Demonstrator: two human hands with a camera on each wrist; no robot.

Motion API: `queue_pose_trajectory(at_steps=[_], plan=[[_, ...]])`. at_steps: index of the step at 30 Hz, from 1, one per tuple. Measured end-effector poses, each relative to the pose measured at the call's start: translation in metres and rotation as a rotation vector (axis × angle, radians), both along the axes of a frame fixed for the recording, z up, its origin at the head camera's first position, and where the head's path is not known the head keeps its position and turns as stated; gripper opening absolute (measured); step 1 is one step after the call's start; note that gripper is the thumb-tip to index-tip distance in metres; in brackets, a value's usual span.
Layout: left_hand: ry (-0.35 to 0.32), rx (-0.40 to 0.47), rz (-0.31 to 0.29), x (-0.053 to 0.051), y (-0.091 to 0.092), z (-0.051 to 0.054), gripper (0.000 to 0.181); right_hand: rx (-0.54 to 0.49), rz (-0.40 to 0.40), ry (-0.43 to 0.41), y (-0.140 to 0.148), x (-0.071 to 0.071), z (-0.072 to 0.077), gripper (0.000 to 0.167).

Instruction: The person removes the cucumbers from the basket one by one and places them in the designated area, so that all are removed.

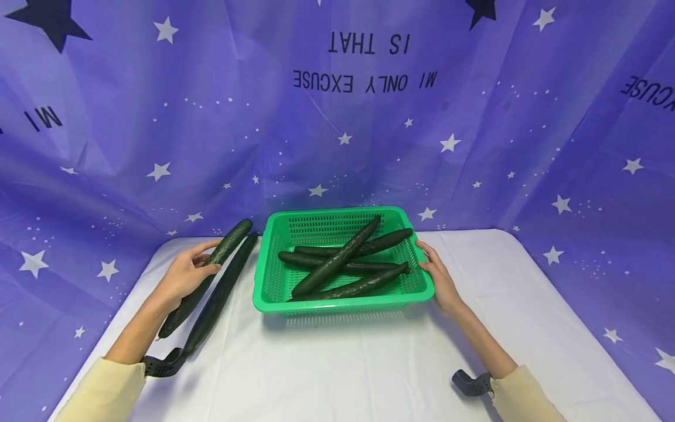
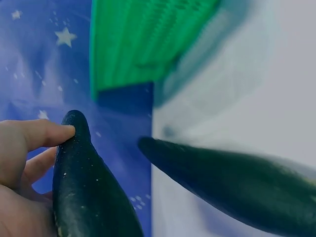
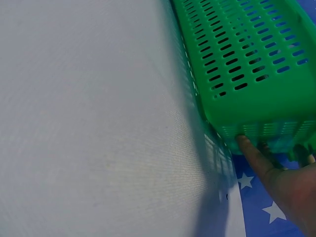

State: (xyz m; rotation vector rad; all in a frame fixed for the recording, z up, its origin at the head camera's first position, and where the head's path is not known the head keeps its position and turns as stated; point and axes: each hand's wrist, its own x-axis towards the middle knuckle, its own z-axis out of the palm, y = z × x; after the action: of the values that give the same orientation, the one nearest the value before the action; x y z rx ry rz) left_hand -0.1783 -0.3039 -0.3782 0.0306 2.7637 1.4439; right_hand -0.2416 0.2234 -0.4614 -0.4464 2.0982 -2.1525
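Note:
My left hand (image 1: pixel 186 274) grips a long dark green cucumber (image 1: pixel 228 241) at the table's left side, thumb on one side and fingers on the other. In the left wrist view, the thumb (image 2: pixel 54 132) lies near the cucumber's tapered end. A second cucumber (image 1: pixel 221 293) lies right beside it, not held. My right hand (image 1: pixel 442 284) touches the right end of a green plastic basket (image 1: pixel 343 305). Its fingers rest against the perforated end wall (image 3: pixel 276 131), extended, and some are partly hidden. Inside the basket, several cucumbers (image 1: pixel 337 258) lie crossed over one another.
A white cloth (image 1: pixel 337 369) covers the table. Behind and at both sides hangs a purple-blue curtain (image 1: pixel 295 146) with stars and lettering, close to the basket's back edge. Each wrist carries a black mount (image 1: pixel 164 362), and both sleeves (image 1: pixel 102 390) are pale yellow.

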Motion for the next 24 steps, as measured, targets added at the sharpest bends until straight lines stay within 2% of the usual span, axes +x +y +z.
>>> queue_pose_trajectory(at_steps=[8,14,19,24], plan=[[-0.047,0.005,0.060,-0.009,-0.018,-0.028,0.063,0.057,-0.032,0.020,-0.002,0.000,0.000,0.052],[-0.107,0.005,0.081,-0.014,-0.025,-0.046,0.065,0.050,-0.032,0.028,-0.002,0.000,0.000,0.051],[-0.135,0.007,0.091,-0.015,-0.026,-0.055,0.066,0.029,-0.016,0.027,-0.001,-0.001,-0.001,0.051],[-0.145,0.018,0.099,-0.016,-0.027,-0.059,0.065,0.006,-0.003,0.009,0.000,0.000,-0.001,0.051]])
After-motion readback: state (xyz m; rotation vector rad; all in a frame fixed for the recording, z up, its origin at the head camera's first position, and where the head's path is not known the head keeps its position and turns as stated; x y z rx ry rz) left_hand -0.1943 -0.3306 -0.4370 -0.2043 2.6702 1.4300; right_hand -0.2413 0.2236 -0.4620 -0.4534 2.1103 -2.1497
